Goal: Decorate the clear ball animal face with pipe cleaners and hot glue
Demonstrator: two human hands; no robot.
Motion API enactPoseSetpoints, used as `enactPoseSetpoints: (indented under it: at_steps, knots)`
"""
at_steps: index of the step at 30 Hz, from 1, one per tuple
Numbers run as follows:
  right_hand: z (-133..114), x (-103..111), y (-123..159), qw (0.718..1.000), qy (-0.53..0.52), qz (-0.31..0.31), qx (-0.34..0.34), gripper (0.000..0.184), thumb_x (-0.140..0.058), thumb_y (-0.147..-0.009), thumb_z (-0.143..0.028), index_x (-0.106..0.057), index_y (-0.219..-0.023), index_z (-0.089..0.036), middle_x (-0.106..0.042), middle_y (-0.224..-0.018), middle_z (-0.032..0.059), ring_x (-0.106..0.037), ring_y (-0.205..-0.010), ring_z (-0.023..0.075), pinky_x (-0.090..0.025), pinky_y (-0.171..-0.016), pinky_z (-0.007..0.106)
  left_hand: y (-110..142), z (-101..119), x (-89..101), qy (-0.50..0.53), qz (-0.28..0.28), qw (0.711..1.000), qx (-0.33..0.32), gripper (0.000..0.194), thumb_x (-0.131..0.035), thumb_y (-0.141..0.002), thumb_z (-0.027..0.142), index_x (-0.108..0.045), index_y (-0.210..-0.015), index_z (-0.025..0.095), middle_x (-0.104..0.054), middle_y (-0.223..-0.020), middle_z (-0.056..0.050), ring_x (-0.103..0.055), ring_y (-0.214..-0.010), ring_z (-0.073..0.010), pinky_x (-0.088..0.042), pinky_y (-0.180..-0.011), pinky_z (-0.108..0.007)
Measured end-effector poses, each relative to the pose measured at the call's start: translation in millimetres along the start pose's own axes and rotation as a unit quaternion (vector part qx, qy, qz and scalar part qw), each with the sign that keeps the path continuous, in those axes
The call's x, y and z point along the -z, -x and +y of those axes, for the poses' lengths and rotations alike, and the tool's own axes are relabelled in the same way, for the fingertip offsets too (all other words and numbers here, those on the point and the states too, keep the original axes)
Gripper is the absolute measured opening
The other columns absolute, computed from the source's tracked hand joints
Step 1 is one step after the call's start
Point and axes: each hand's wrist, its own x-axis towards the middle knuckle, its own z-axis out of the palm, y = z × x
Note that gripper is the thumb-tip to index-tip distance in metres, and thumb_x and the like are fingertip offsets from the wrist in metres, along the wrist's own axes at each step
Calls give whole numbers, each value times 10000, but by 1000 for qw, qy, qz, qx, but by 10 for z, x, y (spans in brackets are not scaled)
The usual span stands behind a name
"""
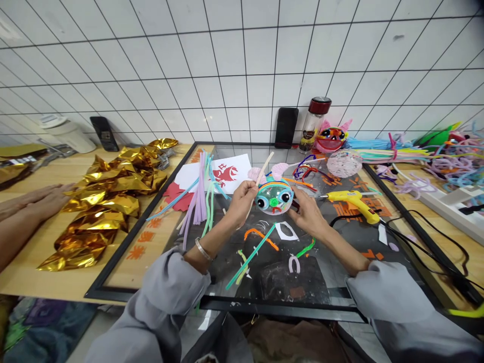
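My left hand (242,202) has its fingers pinched narrow on a pale strip (265,166), which slants up past my fingertips and out again below them; I cannot tell whether those fingers also grip the animal face (269,192) beside them. The thumb and fingers of my right hand (309,210) are parted around the opposite edge of that face, holding it, so it sits between my two hands, its large eyes and green nose turned towards me and its pink ears standing up. Left of my left fingers lies a bundle of lilac pipe cleaners (199,201), and beyond it a white sheet (242,162) with a red figure (225,174). Nearer to me than my fingertips, an orange pipe cleaner (260,234), a teal strip (252,254) and a white paper cutout (280,233) lie scattered on the dark board. To the right of my right fingers rests a yellow glue gun (350,197); farther off on that side is a speckled ball (344,164). Well to the left of my left fingers, another person's hand (53,200) is next to crinkled gold foil pieces (104,201).
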Motion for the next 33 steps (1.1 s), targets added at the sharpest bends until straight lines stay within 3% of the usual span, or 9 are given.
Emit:
enactPoseSetpoints:
  at_steps: [9,15,21,29,33]
  knots:
    - [122,26,-86,993,111,41,-27,657,-495,-774,-136,-445,-1430,-134,-621,-1341,191,-566,-1217,358,-457,-920,478,-137,-105,-190,-2,4,1000,-17,114,-588,-829,197,-516,-742,181,-444,-662,53,-396,-571,-85,-337,-534,-195]
    - [96,68,-105,983,174,-10,-66,752,-453,-796,-114,-291,-1530,-98,-715,-1102,193,-661,-968,353,-484,-835,466,-171,-128,-182,16,-3,1000,-23,126,-590,-832,185,-512,-734,181,-447,-667,50,-408,-586,-89,-356,-565,-204]
    - [72,82,-109,968,237,-15,-83,762,-471,-811,-141,-259,-1542,-102,-736,-949,163,-673,-858,332,-498,-780,430,-177,-160,-178,13,-3,1000,-21,157,-632,-818,232,-507,-734,186,-456,-664,49,-422,-598,-93,-372,-576,-203]
    - [-111,215,-108,942,281,-76,-167,736,-539,-822,-136,-309,-1520,-107,-697,-1120,255,-705,-875,362,-505,-734,420,-142,-112,-205,16,3,1000,-27,139,-604,-818,188,-509,-717,179,-433,-638,59,-384,-564,-81,-337,-553,-195]
    - [-122,261,-76,930,303,-78,-190,718,-547,-834,-151,-321,-1515,-120,-730,-1010,227,-718,-834,347,-503,-674,391,-129,-114,-223,5,13,999,-33,167,-625,-816,206,-504,-704,183,-415,-627,64,-367,-552,-80,-315,-546,-198]
